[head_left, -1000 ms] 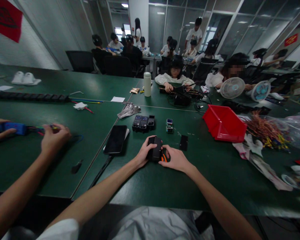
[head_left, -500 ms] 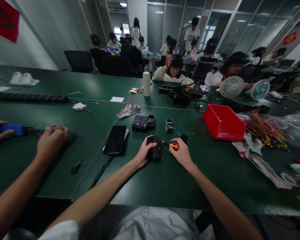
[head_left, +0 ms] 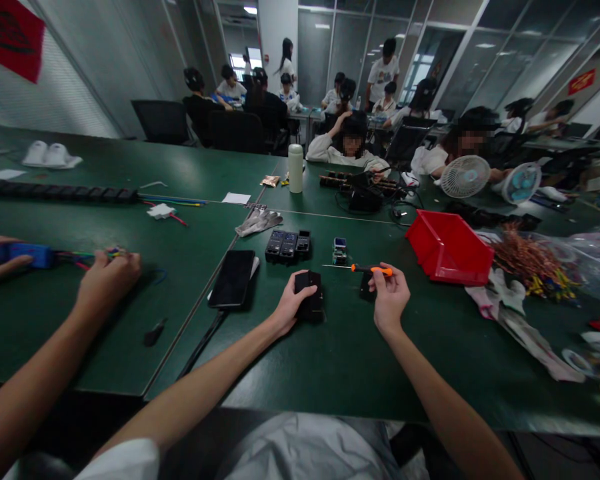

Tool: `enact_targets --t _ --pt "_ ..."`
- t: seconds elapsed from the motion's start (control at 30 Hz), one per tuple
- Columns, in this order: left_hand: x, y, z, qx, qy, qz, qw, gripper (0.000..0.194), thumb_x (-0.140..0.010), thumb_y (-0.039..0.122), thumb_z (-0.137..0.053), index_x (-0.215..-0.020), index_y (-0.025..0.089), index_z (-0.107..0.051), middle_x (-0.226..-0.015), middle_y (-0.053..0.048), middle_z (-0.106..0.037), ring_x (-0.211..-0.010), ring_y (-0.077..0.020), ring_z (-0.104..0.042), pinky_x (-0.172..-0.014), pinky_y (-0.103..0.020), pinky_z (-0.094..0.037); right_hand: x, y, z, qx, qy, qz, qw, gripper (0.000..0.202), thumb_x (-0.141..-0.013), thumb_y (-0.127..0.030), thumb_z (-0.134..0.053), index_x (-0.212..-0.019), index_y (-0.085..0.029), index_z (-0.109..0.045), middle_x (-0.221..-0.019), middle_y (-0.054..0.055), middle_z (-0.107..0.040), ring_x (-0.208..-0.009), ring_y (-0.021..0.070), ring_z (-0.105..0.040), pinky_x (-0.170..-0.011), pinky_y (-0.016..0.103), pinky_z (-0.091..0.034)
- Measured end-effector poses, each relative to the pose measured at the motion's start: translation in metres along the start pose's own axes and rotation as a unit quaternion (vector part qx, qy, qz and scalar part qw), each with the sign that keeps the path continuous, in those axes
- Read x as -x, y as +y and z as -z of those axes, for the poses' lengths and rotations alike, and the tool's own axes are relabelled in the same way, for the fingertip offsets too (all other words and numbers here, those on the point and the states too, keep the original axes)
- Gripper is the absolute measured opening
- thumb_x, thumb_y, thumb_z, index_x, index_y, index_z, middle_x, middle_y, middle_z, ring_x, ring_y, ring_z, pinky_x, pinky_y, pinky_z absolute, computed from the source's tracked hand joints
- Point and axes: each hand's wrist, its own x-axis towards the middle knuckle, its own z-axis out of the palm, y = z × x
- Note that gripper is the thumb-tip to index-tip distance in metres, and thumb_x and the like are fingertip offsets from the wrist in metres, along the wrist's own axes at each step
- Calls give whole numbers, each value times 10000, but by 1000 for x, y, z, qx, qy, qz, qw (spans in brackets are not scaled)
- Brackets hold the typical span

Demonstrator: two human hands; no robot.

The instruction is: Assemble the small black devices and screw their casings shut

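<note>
My left hand (head_left: 293, 300) is wrapped round a black box (head_left: 311, 303) resting on the green table (head_left: 350, 367). To its right, my right hand (head_left: 390, 293) grips an orange and black screwdriver (head_left: 370, 269) by the handle, its thin shaft pointing left above the table. A small black plate (head_left: 367, 287) lies beside the fingers of my right hand. Beyond the box are several black modules (head_left: 287, 245) side by side and a small part with circuit boards (head_left: 339, 251).
Left of the box lies a black phone (head_left: 231, 279) with a cable. A co-worker's hands (head_left: 110, 273) hold a blue device at the left. A red bin (head_left: 447, 248), gloves (head_left: 517, 327) and copper wires (head_left: 520, 257) are on the right. Farther back stands a pale bottle (head_left: 295, 169).
My right hand has moved right and slightly away from the box with the screwdriver, whose shaft now shows clearly. My left hand stays on the box.
</note>
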Motion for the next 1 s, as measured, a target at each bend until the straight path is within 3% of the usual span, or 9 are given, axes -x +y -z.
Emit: enact_targets --t 0.37,1.0 --pt "-5 -7 6 -117 98 -94 984 557 -686 376 -690 -1177 250 -459 -1023 -36 -559 -819 -147 -588 -711 -282 -517 4 -1 -2 -59 -34 -24 997 278 -803 -304 -621 -1044 -180 -560 -732 -13 -549 -543 78 -514 -506 209 -425" --pt "-4 -4 3 -112 91 -84 986 570 -683 388 -685 -1184 257 -448 -1008 -29 -560 -811 -148 -580 -697 -276 -514 10 1 -5 -33 -81 -31 996 272 -796 -294 -626 -1040 -186 -569 -821 7 -564 -550 75 -520 -500 215 -425"
